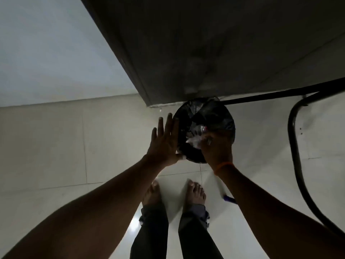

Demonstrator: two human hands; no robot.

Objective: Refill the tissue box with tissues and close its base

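Observation:
I look straight down at a round bin lined with a black bag (216,113) on the tiled floor. My right hand (217,146) reaches into its mouth with its fingers closed on a crumpled clear plastic wrapper (195,140). My left hand (164,141) is flat and open, fingers spread, pressed against the bin's left rim. No tissue box or tissues are in view. An orange band sits on my right wrist.
A dark cabinet or wall corner (205,53) rises just behind the bin. A black curved metal frame (295,146) stands to the right. My bare feet (175,193) are on the pale floor tiles below the bin. A small blue object (229,199) lies by my right forearm.

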